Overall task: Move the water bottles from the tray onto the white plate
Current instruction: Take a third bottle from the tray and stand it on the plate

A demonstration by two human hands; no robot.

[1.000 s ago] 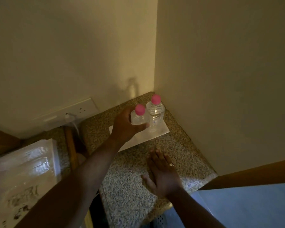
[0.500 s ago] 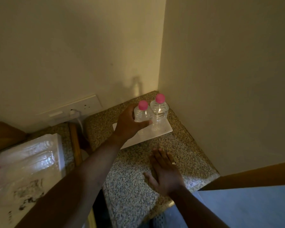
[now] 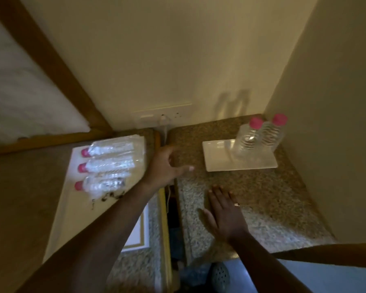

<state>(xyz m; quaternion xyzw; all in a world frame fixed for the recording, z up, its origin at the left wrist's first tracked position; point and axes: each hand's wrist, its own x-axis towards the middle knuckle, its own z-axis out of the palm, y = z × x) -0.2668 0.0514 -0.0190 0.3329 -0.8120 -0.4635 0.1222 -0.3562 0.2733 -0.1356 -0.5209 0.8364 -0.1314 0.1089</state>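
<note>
The left hand [image 3: 167,166] hangs empty with fingers spread, above the gap between the tray [image 3: 76,199] and the speckled desk [image 3: 262,197]. The right hand [image 3: 224,214] lies flat and empty, palm down on the desk. 2 water bottles [image 3: 260,136] stand upright and touching on the far-right part of the white plate [image 3: 218,153], ahead and to the right of both hands. 3 more bottles [image 3: 106,166] lie on their sides, pink caps pointing away from the left hand, just to its left on the tray. Risk 1: the lying bottles are round and probably wrapped in clear film, so a loose grasp may let 1 roll or slip. Risk 2: a bottle set down close to the standing pair may topple them, as they look light and narrow-based. A cable [image 3: 164,127] plugged into the wall socket [image 3: 163,115] drops into the gap just beyond the left hand and could snag a carried bottle. The walls close in the plate on 2 sides.
</note>
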